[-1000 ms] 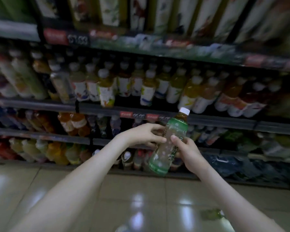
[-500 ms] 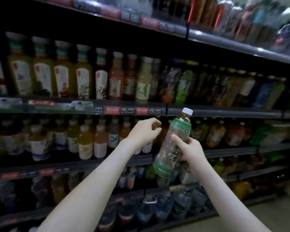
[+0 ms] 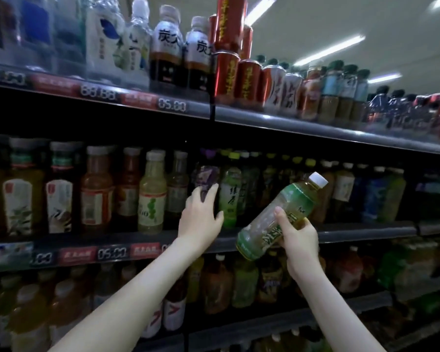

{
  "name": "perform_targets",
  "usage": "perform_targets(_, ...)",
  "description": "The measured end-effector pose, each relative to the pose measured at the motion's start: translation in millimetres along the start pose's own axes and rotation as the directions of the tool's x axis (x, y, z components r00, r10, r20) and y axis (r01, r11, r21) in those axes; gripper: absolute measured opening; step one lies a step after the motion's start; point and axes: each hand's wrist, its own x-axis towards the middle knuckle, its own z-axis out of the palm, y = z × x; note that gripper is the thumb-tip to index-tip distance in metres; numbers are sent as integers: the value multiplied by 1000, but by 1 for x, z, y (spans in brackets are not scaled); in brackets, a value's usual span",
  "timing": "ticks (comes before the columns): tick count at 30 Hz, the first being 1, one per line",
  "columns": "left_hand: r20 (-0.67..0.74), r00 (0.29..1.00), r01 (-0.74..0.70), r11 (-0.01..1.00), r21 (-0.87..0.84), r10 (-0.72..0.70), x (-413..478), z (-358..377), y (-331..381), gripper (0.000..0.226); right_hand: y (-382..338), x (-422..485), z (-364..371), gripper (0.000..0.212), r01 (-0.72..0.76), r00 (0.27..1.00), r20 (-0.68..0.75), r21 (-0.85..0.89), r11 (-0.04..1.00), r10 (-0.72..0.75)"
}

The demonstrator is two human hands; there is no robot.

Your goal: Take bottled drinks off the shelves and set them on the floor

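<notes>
Green-labelled bottle (image 3: 295, 199) sits gripped in right hand (image 3: 300, 240); at its ten o'clock, left hand (image 3: 201, 217) spreads empty toward purple-labelled bottle (image 3: 205, 176); next, curl round it.

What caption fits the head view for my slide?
Right hand holds a tilted green-label bottle while the left hand reaches toward shelved bottles.

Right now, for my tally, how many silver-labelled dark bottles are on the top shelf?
2 dark bottles: one beside the clear bottle, the other next to the red cans; more may hide behind.
</notes>
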Motion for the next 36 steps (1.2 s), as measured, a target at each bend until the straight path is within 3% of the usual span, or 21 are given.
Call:
perform_targets(4, -86, 996, -22, 983, 182, 39, 35, 33, 8, 78, 1, 49, -6, 29, 95, 994, -56, 11, 995, -94)
perform_targets(8, -85, 995, -14, 921, 389, 51, 64, 64, 13, 89, 18, 96, -8, 35, 206, 978, 4, -112, 972, -207)
perform_targets(12, -241, 963, 8, 881, 474, 120, 82, 91, 13, 99, 38, 149, 3, 41, 204, 978, 80, -193, 960, -191)
perform_targets(14, -240, 966, 39, 862, 506, 97, 86, 100, 17, 101, 46, 173, 10, 45, 162, 984, 108, -231, 960, -140)
perform_targets(19, -308, 950, 141, 825, 547, 42, 90, 119, 27, 111, 58, 229, 29, 66, 78, 974, 223, -440, 895, 25)
perform_targets(23, -353, 935, 167, 837, 521, 33, 91, 127, 30, 107, 59, 252, 37, 73, 144, 906, 406, -568, 810, 123)
perform_targets(30, -359, 933, 195, 872, 449, -24, 83, 136, 35, 99, 67, 254, 37, 76, 185, 855, 482, -627, 756, 190)
perform_targets(32, -349, 937, 186, 884, 429, -28, 76, 141, 37, 95, 66, 247, 29, 78, 230, 851, 498, -641, 733, 168)
perform_targets(36, -337, 941, 177, 906, 384, -41, 52, 155, 41, 78, 78, 213, 4, 67, 413, 839, 542, -584, 699, -43)
